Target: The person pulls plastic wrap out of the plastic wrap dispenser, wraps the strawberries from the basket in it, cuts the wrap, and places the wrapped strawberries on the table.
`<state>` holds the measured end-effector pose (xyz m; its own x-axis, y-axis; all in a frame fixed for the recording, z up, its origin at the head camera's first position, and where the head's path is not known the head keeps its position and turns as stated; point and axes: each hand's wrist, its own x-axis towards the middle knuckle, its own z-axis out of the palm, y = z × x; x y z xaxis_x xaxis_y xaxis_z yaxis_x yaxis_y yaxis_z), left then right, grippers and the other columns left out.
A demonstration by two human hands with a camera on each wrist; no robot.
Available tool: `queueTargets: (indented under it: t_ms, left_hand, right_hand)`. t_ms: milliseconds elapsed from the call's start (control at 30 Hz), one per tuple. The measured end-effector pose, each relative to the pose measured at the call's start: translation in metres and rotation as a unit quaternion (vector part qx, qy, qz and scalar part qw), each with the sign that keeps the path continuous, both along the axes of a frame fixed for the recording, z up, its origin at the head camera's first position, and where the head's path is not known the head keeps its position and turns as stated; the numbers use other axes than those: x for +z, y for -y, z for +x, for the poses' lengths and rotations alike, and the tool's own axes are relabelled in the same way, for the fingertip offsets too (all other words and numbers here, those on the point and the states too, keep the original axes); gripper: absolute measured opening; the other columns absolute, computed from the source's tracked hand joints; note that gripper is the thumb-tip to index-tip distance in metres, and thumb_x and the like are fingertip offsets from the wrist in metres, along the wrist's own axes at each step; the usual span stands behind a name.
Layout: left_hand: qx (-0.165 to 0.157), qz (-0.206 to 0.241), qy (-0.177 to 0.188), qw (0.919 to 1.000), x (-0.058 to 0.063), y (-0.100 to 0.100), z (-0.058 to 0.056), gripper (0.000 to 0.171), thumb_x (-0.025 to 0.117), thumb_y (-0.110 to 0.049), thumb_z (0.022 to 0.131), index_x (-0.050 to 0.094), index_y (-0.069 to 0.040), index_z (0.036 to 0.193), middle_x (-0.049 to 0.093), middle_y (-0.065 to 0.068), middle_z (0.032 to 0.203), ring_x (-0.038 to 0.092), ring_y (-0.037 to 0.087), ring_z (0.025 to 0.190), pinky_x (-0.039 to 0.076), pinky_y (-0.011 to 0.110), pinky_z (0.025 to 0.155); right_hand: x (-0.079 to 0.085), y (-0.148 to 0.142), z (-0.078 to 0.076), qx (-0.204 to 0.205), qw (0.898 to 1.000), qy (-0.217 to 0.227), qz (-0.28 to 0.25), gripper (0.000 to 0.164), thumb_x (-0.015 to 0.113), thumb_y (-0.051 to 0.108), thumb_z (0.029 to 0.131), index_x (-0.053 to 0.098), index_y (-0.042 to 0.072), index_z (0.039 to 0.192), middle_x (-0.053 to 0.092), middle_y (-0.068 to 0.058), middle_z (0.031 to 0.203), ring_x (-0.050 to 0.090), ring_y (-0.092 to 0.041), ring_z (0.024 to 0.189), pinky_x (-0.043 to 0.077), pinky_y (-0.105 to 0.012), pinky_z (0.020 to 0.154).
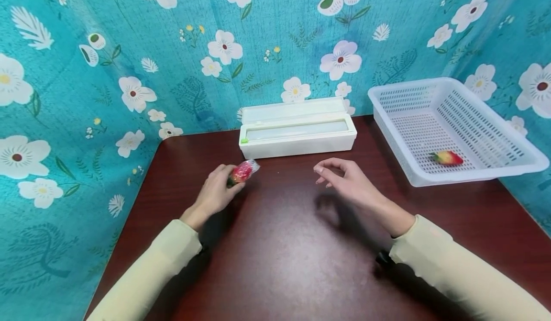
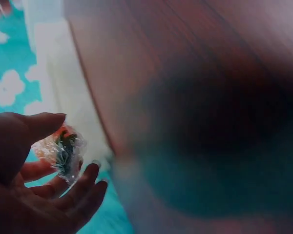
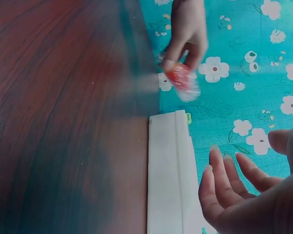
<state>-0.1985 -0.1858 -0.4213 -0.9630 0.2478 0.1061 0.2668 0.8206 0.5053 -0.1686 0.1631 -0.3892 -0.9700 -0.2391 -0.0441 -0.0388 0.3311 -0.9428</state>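
In my left hand (image 1: 214, 190) I hold a strawberry (image 1: 242, 171) wrapped in clear plastic film, gripped between thumb and fingers above the table. The left wrist view shows the green leaves of the wrapped strawberry (image 2: 64, 148) under the crinkled film, and its red tip points away from the palm in the head view. My right hand (image 1: 349, 180) hovers over the table with its fingers loosely bent and nothing in them. Just beyond both hands stands a white cling film dispenser (image 1: 297, 145), its lid raised and a small green piece at its left end.
At the right, a white perforated basket (image 1: 393, 144) stands on the dark wooden table (image 1: 284, 263). One red and yellow strawberry (image 1: 447, 158) lies in it. A blue flowered cloth (image 1: 267, 38) hangs behind and along both sides of the table.
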Motion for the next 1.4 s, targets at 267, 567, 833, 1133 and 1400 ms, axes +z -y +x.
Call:
queueTargets:
  t_ms: [267, 567, 833, 1133, 1400]
  left_hand:
    - [0.055, -0.100, 0.049, 0.9923, -0.019, 0.049, -0.007, 0.054, 0.078, -0.031, 0.092, 0.056, -0.002, 0.133, 0.066, 0.020, 0.117, 0.062, 0.032, 0.094, 0.055, 0.051, 0.077]
    - [0.064, -0.114, 0.065, 0.9893, -0.023, 0.051, -0.015, 0.055, 0.079, -0.035, 0.091, 0.063, 0.000, 0.130, 0.065, 0.021, 0.119, 0.060, 0.032, 0.095, 0.055, 0.050, 0.078]
    - [0.099, -0.088, 0.093, 0.9868, -0.022, 0.054, -0.016, 0.055, 0.082, -0.037, 0.088, 0.065, -0.003, 0.128, 0.065, 0.020, 0.121, 0.057, 0.031, 0.097, 0.052, 0.047, 0.075]
    - [0.083, -0.081, 0.115, 0.9866, -0.019, 0.064, -0.019, 0.076, 0.082, -0.047, 0.085, 0.056, 0.000, 0.139, 0.064, 0.024, 0.125, 0.058, 0.035, 0.104, 0.051, 0.057, 0.084]
    - [0.053, -0.087, 0.139, 0.9849, -0.009, 0.062, -0.027, 0.077, 0.081, -0.047, 0.085, 0.055, 0.002, 0.138, 0.063, 0.024, 0.124, 0.057, 0.035, 0.106, 0.052, 0.054, 0.085]
  right_hand:
    - [-0.001, -0.002, 0.007, 0.033, 0.999, -0.008, 0.023, 0.034, 0.059, 0.031, 0.105, 0.065, 0.004, 0.126, 0.070, -0.011, 0.120, 0.071, -0.033, 0.102, 0.055, -0.035, 0.085]
    - [0.001, -0.009, 0.009, 0.034, 0.999, -0.011, 0.041, 0.037, 0.058, 0.033, 0.106, 0.064, 0.005, 0.129, 0.070, -0.010, 0.122, 0.071, -0.031, 0.102, 0.054, -0.041, 0.089]
    - [-0.002, -0.006, 0.007, 0.037, 0.999, -0.007, 0.031, 0.034, 0.059, 0.033, 0.105, 0.065, 0.007, 0.126, 0.070, -0.009, 0.118, 0.070, -0.030, 0.101, 0.054, -0.041, 0.088]
    - [0.004, -0.012, 0.008, 0.074, 0.994, -0.035, 0.069, 0.026, 0.061, 0.029, 0.104, 0.071, 0.009, 0.117, 0.071, -0.005, 0.110, 0.072, -0.016, 0.092, 0.053, -0.042, 0.085]
    - [0.011, -0.029, 0.012, 0.078, 0.991, -0.051, 0.095, 0.021, 0.061, 0.029, 0.104, 0.072, 0.014, 0.115, 0.071, -0.001, 0.107, 0.071, -0.015, 0.093, 0.052, -0.035, 0.087]
